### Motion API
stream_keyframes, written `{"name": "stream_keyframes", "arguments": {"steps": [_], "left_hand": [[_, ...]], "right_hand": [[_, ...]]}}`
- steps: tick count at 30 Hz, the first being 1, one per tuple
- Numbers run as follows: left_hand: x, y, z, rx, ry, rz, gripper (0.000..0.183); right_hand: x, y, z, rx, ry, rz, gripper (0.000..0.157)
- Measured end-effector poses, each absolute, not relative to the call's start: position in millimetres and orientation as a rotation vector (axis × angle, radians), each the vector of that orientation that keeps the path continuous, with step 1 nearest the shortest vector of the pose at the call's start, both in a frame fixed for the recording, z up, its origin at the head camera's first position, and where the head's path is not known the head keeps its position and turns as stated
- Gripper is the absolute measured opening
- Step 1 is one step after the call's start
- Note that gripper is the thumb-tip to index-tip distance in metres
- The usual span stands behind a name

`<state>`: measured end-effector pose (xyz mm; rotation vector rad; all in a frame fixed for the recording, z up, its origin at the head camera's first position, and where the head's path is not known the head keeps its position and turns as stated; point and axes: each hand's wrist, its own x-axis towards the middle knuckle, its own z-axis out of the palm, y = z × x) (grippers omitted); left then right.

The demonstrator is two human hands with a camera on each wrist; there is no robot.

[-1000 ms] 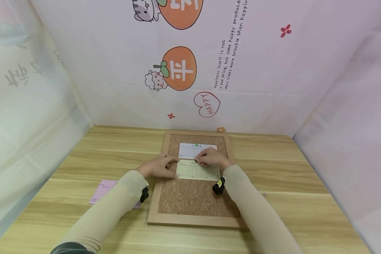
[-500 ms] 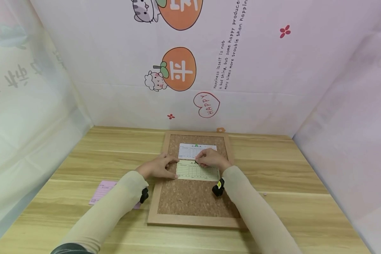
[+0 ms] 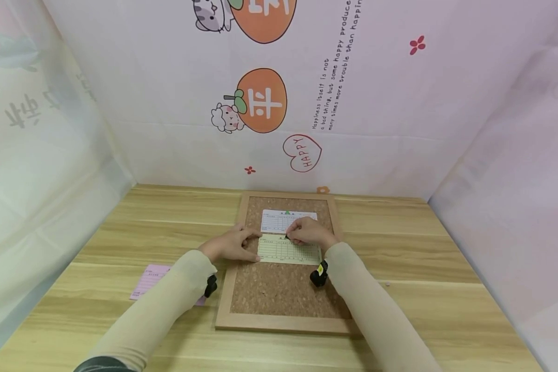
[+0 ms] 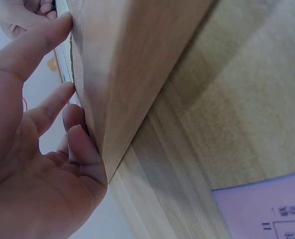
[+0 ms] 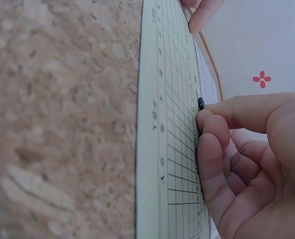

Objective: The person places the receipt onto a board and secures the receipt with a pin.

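Observation:
A pale yellow printed form [image 3: 279,251] lies flat on the wood-framed corkboard [image 3: 288,294]. At its top middle my right hand [image 3: 313,232] pinches a small black pushpin [image 5: 201,103] between thumb and forefinger, right at the paper. My left hand [image 3: 230,245] reaches over the board's left frame, its thumb and forefinger spread and their tips at the yellow form's left edge. In the left wrist view, the other fingers [image 4: 85,144] of that hand bend against the frame's side. Just above the yellow sheet is a white form [image 3: 270,221] with a green pushpin [image 3: 287,212] at its top.
On the wooden table [image 3: 414,310], left of the board, lies a pink form [image 3: 150,279], partly hidden under the left sleeve. A tiny pale object [image 3: 388,283] sits right of the board. Behind the table hangs a white printed cloth [image 3: 362,160], with more cloth at both sides.

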<state>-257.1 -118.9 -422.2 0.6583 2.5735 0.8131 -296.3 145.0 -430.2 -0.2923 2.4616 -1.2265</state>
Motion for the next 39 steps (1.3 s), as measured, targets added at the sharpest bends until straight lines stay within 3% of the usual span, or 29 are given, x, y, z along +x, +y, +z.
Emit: {"name": "stream_keyframes", "arguments": {"steps": [39], "left_hand": [[-255.3, -119.2, -418.2, 0.659, 2.55, 0.838, 0.07]], "right_hand": [[-295.4, 147.9, -428.3, -0.311, 2.424, -1.272, 0.019]]}}
